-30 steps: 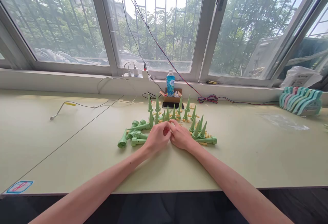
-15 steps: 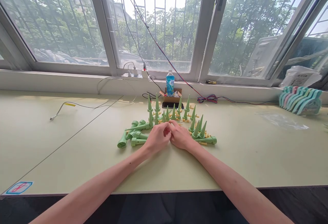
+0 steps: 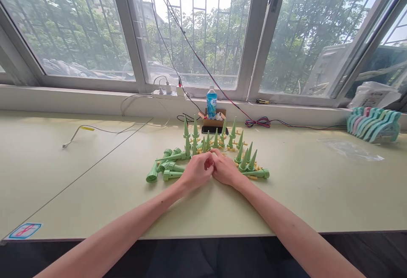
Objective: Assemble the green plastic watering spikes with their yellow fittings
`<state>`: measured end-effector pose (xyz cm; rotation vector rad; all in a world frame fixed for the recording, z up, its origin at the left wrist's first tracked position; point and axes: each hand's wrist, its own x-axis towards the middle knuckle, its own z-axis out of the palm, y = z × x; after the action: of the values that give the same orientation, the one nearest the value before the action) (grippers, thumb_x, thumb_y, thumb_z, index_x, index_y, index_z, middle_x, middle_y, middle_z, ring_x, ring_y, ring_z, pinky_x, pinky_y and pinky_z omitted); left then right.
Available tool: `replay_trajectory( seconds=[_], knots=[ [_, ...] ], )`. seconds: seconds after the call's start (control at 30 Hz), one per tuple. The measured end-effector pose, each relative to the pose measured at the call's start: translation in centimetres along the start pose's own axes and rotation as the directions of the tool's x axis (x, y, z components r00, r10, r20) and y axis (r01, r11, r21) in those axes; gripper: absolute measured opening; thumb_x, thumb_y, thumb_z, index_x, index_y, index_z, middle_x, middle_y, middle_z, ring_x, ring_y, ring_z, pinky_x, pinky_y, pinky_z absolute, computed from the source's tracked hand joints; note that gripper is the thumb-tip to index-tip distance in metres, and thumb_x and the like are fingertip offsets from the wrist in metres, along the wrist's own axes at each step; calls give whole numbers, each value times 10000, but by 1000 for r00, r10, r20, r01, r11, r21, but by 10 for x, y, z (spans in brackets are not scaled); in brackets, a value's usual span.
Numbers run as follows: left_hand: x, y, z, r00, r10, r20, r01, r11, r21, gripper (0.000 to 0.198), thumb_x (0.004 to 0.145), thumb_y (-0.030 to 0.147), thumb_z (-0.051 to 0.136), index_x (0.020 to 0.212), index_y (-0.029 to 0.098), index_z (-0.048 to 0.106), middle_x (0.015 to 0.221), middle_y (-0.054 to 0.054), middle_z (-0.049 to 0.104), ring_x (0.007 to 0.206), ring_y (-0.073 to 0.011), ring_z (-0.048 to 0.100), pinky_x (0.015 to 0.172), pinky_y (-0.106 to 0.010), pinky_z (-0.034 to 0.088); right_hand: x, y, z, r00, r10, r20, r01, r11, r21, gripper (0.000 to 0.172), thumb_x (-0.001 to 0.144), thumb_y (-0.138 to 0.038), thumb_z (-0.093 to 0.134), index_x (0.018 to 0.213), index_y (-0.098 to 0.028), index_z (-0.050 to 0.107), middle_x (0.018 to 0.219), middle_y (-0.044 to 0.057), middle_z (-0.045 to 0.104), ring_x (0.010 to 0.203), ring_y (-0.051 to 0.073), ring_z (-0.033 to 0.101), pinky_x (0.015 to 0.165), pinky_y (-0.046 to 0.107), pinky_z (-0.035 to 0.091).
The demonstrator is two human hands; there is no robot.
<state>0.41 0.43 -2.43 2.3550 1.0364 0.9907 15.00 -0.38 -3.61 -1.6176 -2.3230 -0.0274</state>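
My left hand (image 3: 199, 168) and my right hand (image 3: 224, 167) meet at the fingertips over the middle of the table. Both have curled, pinched fingers; whatever lies between them is hidden or too small to name. Beyond them stand several green plastic plant-watering spikes (image 3: 233, 127), points up. Small yellow plastic valve pieces (image 3: 235, 143) are stuck in some and scattered among them. Beside my left hand, more green spikes (image 3: 170, 167) lie on their sides in a heap. Another spike (image 3: 258, 173) lies flat just right of my right hand.
Behind the spikes are a black phone (image 3: 215, 130), a small cardboard box (image 3: 213, 122) and a blue-labelled bottle (image 3: 211, 103). Coiled wires (image 3: 258, 122) lie by the sill. Teal plastic hangers (image 3: 373, 125) and a clear bag (image 3: 354, 150) are at right; a cable (image 3: 76, 133) at left.
Both hands stay together in almost the same place, with barely any finger movement visible. The whole view has shifted very slightly; the spikes and yellow pieces lie as before.
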Motion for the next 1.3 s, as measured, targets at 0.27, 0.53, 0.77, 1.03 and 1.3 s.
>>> replay_trajectory(
  seconds=[0.27, 0.53, 0.77, 1.03, 1.3],
  knots=[
    [0, 3, -1, 1000, 1, 19, -1, 1000, 5, 105, 756, 108, 496, 750, 163, 585, 671, -3, 594, 617, -131, 509, 595, -253, 384, -1, 1, 2, 999, -9, -35, 10, 1000, 22, 328, 811, -153, 421, 1098, -222, 563, 1353, 71, 467, 716, 170, 607, 586, 300, 423],
    [0, 0, 0, 1000, -3, 19, 2, 1000, 27, 91, 750, 113, 487, 720, 169, 552, 657, 0, 582, 601, -129, 499, 582, -250, 378, 0, 0, 2, 1000, -16, -15, 16, 1000, -16, 342, 813, -163, 411, 1111, -221, 568, 1403, 65, 440, 770, 180, 620, 609, 300, 430],
    [1, -1, 0, 1000, 8, 3, -8, 999, 43, 95, 746, 116, 490, 673, 177, 489, 644, 7, 572, 591, -123, 486, 582, -245, 372, 1, 0, 0, 999, -22, 24, 22, 1000, -12, 318, 828, -159, 400, 1084, -220, 578, 1296, 64, 517, 792, 173, 618, 601, 277, 409],
    [-1, 0, -1, 1000, 2, 6, -2, 999, 39, 87, 760, 128, 492, 688, 175, 508, 662, 5, 590, 602, -124, 503, 586, -244, 375, 0, 2, 3, 999, -42, -22, 42, 999, 34, 298, 839, -149, 400, 1066, -218, 581, 1248, 54, 546, 813, 169, 618, 618, 276, 404],
    [0, 0, -2, 1000, -6, -19, 8, 998, 61, 114, 759, 145, 500, 658, 183, 463, 651, 5, 578, 606, -131, 505, 595, -248, 383, -4, 2, -3, 998, 6, -68, 0, 997, 83, 198, 879, -151, 421, 959, -191, 597, 1003, 64, 637, 854, 185, 605, 652, 264, 391]
  ],
)
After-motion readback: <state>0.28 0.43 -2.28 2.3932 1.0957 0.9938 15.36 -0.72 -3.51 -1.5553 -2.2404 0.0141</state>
